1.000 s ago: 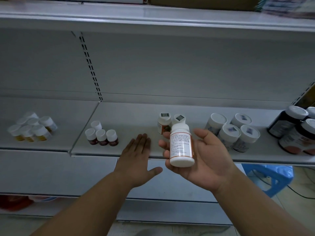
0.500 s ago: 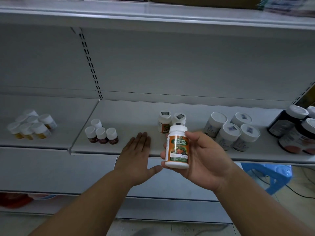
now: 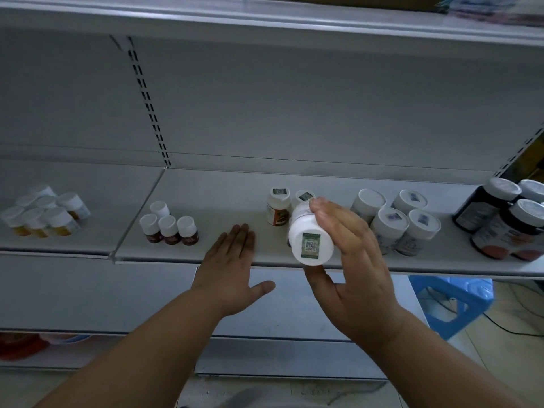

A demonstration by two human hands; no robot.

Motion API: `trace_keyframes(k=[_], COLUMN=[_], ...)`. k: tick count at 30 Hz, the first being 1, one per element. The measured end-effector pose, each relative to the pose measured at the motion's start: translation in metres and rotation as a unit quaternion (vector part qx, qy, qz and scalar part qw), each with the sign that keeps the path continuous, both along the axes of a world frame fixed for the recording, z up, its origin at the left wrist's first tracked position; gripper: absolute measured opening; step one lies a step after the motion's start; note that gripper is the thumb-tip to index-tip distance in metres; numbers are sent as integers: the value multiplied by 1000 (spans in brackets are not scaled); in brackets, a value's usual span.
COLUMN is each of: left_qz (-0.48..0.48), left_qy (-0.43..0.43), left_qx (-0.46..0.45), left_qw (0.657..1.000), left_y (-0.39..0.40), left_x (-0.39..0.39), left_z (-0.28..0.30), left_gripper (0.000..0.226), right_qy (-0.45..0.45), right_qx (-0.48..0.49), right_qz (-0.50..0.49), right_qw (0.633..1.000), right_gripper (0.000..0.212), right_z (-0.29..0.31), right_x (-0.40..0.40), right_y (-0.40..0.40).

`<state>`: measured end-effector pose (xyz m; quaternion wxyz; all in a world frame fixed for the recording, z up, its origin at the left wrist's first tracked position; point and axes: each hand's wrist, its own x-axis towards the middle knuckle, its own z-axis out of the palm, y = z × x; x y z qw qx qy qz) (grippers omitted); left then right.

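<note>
1. Now the right hand [image 3: 353, 269] clamps the white bottle [image 3: 309, 237] between thumb and fingers. Its cap is tilted toward the camera, above the front edge of the shelf [image 3: 220, 201].
2. Beside it, the left hand [image 3: 232, 269] lies flat over that edge, fingers straight, holding nothing.

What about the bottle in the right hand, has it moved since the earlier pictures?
Yes. The bottle has tipped: cap toward the camera, base over the shelf edge, toward the two standing bottles.
</note>
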<state>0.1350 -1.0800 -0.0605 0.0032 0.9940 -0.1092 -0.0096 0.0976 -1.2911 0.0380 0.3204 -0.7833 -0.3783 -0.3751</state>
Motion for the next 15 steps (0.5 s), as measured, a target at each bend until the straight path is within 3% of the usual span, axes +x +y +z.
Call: trace_keyframes(k=[2, 3, 4, 5, 6, 7, 8, 9, 11, 15], left_qz=[-1, -2, -2, -2, 1, 3, 4, 4, 1, 2], left_qy=[-1, 0, 2, 5, 9, 10, 7, 2, -5, -4], left_qx=[1, 4, 8, 9, 6, 1, -5, -10, -15, -23], left_qw=[1000, 1000, 1000, 1000, 1000, 1000, 1000, 1000, 1000, 1000], left_y=[1, 1, 1, 1, 1, 0, 0, 0, 0, -1], left_x=[0, 0, 0, 0, 0, -1, -2, -2, -2, -2], left_z=[-1, 0, 0, 1, 2, 3, 3, 3, 2, 1], left_gripper=[113, 114, 114, 112, 110, 108, 107, 107, 107, 107], right_qy=[121, 241, 389, 531, 643, 721, 770, 796, 810, 791], right_qx=[62, 150, 270, 379, 438, 450, 443, 434, 433, 454], right_qz=[30, 49, 72, 92, 107, 126, 142, 157, 183, 228], right_qw=[990, 958, 878, 753, 619, 511, 436, 391, 352, 341], right_gripper=[50, 46, 41, 35, 35, 43, 52, 58, 61, 64], right_z=[7, 16, 29, 37, 43, 48, 54, 58, 58, 57], right_x=[-8, -12, -15, -13, -9, -4, -1, 3, 8, 13], right_y=[2, 6, 12, 15, 15, 14, 13, 12, 11, 13])
